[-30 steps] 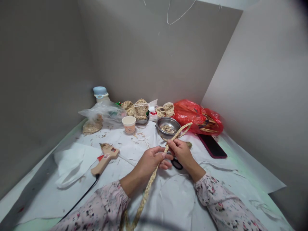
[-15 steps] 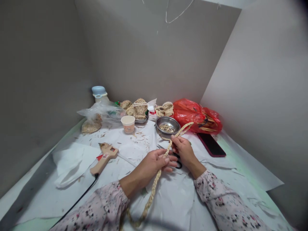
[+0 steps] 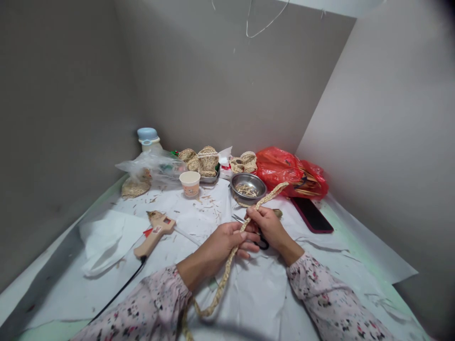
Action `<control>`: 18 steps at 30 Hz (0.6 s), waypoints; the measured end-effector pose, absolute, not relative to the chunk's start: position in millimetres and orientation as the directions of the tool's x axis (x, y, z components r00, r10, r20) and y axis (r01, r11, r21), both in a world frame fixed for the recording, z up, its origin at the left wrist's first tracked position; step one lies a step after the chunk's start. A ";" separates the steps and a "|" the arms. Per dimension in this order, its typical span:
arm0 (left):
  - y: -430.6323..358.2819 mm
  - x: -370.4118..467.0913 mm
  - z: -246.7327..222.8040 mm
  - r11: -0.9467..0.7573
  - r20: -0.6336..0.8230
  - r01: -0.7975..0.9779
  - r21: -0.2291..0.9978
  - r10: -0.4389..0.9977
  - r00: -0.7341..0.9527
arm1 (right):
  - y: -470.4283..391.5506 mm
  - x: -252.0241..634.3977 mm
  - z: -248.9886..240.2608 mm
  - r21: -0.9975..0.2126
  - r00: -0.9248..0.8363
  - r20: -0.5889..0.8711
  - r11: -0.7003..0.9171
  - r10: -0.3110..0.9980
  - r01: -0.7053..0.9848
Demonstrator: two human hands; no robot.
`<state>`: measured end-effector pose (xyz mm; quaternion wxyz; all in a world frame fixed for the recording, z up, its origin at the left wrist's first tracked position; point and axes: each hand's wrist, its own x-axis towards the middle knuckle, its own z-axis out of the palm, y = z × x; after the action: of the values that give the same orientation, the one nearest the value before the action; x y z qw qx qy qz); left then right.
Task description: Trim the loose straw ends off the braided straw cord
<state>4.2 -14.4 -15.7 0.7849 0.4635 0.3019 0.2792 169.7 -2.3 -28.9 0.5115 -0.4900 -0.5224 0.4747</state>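
A pale braided straw cord (image 3: 224, 279) runs through both hands. Its free end sticks out up and to the right past the steel bowl, while the other end loops down toward the bottom edge. My left hand (image 3: 231, 241) holds the cord under its thumb, with the fingers extended beneath. Higher up, my right hand (image 3: 268, 225) pinches the braid between thumb and fingers. Scissors (image 3: 263, 243) with black handles lie on the table, partly hidden by the hands. Just beyond is the steel bowl (image 3: 248, 187) with straw scraps inside.
A hot glue gun (image 3: 154, 234) lies at left, its cord trailing forward. Behind are a paper cup (image 3: 190, 183), a clear plastic bag (image 3: 152, 166), woven straw pieces (image 3: 208, 161) and a blue-lidded bottle (image 3: 147, 137). To the right are a red plastic bag (image 3: 280, 166) and a phone (image 3: 313, 214).
My right hand has slid slightly down the cord toward my left hand. The folded-over upper end now shows as a single straight length, and the lower loop has shifted.
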 end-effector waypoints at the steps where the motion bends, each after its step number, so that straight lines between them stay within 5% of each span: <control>1: -14.5 3.6 -16.3 0.405 -0.198 -0.151 0.902 0.699 0.687 | -2.7 169.0 -28.2 -0.998 -0.001 0.061 0.061 0.998 0.034; 8: -15.7 2.1 -18.0 0.381 -0.136 -0.130 0.915 0.596 0.791 | -2.7 169.2 -31.7 -0.999 -0.040 0.023 0.025 0.999 0.037; 18: -8.9 3.4 -19.7 0.307 -0.165 -0.140 0.941 0.779 0.605 | 3.3 174.0 -33.8 -0.994 0.141 0.101 0.106 0.985 -0.029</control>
<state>3.4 -8.9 -19.7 0.7428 0.5008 0.3192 0.3092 174.0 3.3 -33.8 0.5681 -0.4979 -0.4800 0.4460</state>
